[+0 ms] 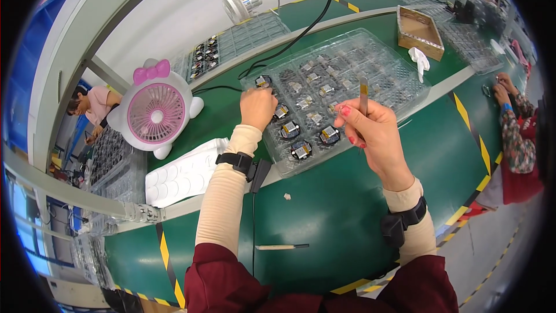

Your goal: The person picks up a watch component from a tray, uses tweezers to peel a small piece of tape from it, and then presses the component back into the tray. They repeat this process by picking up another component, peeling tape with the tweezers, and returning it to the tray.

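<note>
The clear tray (370, 43) keeps its round modules (301, 150) apart, each in its own pocket. At its left side the left hand (259, 108) curls inward — whether around a module, I cannot tell. Over its near edge, the right hand (373, 133) pinches tweezers (364, 95) upright, probably for fine control. Green surface (341, 208) lies before the tray; left of it — a pink-and-white fan (156, 113); beyond it, a pale wall (191, 8).

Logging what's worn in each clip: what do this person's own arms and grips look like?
Dark red outer sleeves over cream inner sleeves. Black wristbands carry dark modules; a dark cable seems to trail from the left one. Both grips are bare; the right shows red nails.
</note>
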`<state>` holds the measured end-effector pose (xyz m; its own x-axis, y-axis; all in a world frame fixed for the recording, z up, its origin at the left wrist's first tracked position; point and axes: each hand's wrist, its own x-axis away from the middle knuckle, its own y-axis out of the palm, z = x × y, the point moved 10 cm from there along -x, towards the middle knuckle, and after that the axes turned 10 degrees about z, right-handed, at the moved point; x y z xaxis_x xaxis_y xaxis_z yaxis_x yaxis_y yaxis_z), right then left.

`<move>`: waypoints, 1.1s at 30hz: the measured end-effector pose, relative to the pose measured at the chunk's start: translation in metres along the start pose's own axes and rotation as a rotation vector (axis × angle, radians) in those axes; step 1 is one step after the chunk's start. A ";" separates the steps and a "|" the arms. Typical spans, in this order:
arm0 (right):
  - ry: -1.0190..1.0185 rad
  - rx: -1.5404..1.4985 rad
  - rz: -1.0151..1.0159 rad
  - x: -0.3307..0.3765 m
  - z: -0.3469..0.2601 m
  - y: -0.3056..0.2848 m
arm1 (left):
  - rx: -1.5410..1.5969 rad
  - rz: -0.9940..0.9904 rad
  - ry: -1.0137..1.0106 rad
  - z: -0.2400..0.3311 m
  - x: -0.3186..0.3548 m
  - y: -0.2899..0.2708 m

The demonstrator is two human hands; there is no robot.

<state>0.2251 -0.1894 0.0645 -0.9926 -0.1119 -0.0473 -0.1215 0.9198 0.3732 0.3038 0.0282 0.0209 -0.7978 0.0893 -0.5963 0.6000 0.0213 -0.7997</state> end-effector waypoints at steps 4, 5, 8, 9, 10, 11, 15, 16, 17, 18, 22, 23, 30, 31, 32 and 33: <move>0.014 0.000 -0.008 0.002 0.001 0.003 | 0.378 0.111 -0.256 -0.040 -0.001 -0.020; 0.013 -0.005 -0.025 0.004 0.000 0.007 | 0.561 0.179 -0.377 -0.055 0.002 -0.034; 0.022 0.007 -0.024 0.004 0.006 0.002 | 1.573 -0.111 -0.933 -0.031 0.027 -0.034; 0.023 0.016 -0.023 0.003 0.009 0.000 | 1.571 -0.111 -0.942 -0.027 0.036 -0.044; 0.025 0.021 -0.031 0.004 0.010 0.002 | 1.847 -0.226 -1.021 -0.008 0.051 -0.049; 0.037 0.023 -0.038 0.006 0.013 0.005 | 2.128 -0.351 -1.092 0.013 0.065 -0.057; 0.046 0.101 -0.107 0.017 0.020 0.024 | 2.003 -0.334 -1.031 0.037 0.109 -0.106; 0.038 0.127 -0.149 0.021 0.023 0.032 | 2.004 -0.321 -1.044 0.038 0.120 -0.109; 0.029 0.153 -0.190 0.026 0.027 0.040 | 1.913 -0.320 -0.985 0.038 0.129 -0.113; 0.018 0.180 -0.231 0.030 0.030 0.048 | 1.821 -0.320 -0.926 0.038 0.137 -0.117; -0.025 0.330 -0.340 0.047 0.037 0.066 | 1.609 -0.252 -0.771 0.039 0.150 -0.139; -0.025 0.332 -0.347 0.050 0.039 0.069 | 1.543 -0.224 -0.720 0.039 0.151 -0.144; 0.048 0.347 -0.415 0.070 0.050 0.082 | 1.787 -0.134 -0.897 0.037 0.161 -0.144; 0.043 0.347 -0.412 0.071 0.052 0.082 | 1.804 -0.133 -0.923 0.036 0.162 -0.144; 0.020 0.358 -0.418 0.073 0.053 0.084 | 1.806 -0.134 -0.917 0.036 0.162 -0.145; 0.000 0.370 -0.426 0.075 0.055 0.085 | 1.795 -0.140 -0.911 0.037 0.162 -0.145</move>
<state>0.1404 -0.0989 0.0419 -0.8562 -0.5018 -0.1228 -0.5023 0.8642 -0.0291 0.0851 0.0031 0.0374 -0.9606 -0.2689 0.0696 0.2757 -0.8920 0.3582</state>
